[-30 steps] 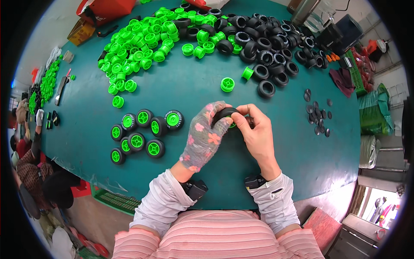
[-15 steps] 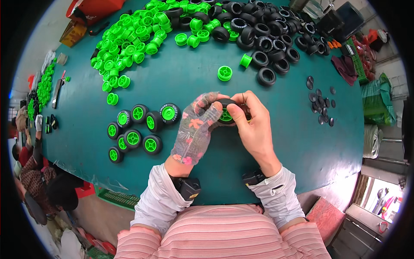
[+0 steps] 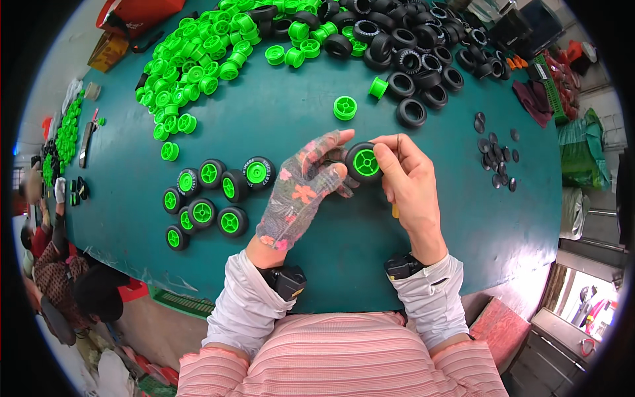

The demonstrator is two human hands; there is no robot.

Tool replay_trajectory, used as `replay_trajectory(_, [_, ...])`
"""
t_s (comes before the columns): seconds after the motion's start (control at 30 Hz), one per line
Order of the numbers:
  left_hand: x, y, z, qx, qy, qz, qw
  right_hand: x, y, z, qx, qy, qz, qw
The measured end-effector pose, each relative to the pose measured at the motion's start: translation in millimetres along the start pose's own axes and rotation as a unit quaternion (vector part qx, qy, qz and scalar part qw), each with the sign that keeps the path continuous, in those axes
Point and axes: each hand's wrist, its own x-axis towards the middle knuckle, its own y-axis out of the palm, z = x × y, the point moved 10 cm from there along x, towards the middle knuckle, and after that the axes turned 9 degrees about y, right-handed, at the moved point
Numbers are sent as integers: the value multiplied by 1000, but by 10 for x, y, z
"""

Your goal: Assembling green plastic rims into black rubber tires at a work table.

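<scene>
My right hand (image 3: 413, 182) pinches a small toy wheel (image 3: 365, 163), a black tyre around a green spoked rim, between thumb and forefinger. Under the same fingers a slim tool (image 3: 395, 210) is tucked; its yellow end and a thin dark tip show, the rest is hidden. My left hand (image 3: 307, 178), in a grey flowered fingerless glove, is at the wheel's left side with fingers apart; whether it touches the tyre is hard to see. To its left stands a group of assembled wheels (image 3: 202, 212). Beyond my hands lies a loose green rim (image 3: 344, 108).
A heap of green rims (image 3: 198, 59) covers the far left of the green table (image 3: 397, 284), with a pile of black tyres (image 3: 411, 113) at the far right. Small black discs (image 3: 493, 157) lie on the right. Another person (image 3: 56, 264) is at the left edge.
My left hand has loosened its hold on the wheel and its fingers have spread. My right hand has shifted right and up, with the wheel now showing its green face.
</scene>
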Motion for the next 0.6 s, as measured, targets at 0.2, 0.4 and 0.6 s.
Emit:
replay_trajectory(0.2, [7, 16, 100, 2, -19, 20, 1000, -15, 55, -25, 18, 0, 24, 1000])
replay_trajectory(0.4, [-5, 86, 112, -94, -44, 44, 994, -62, 40, 131, -14, -106, -18, 994])
replay_trajectory(0.6, [-86, 60, 206, -90, -24, 12, 996, -259, 164, 314, -195, -242, -119, 943])
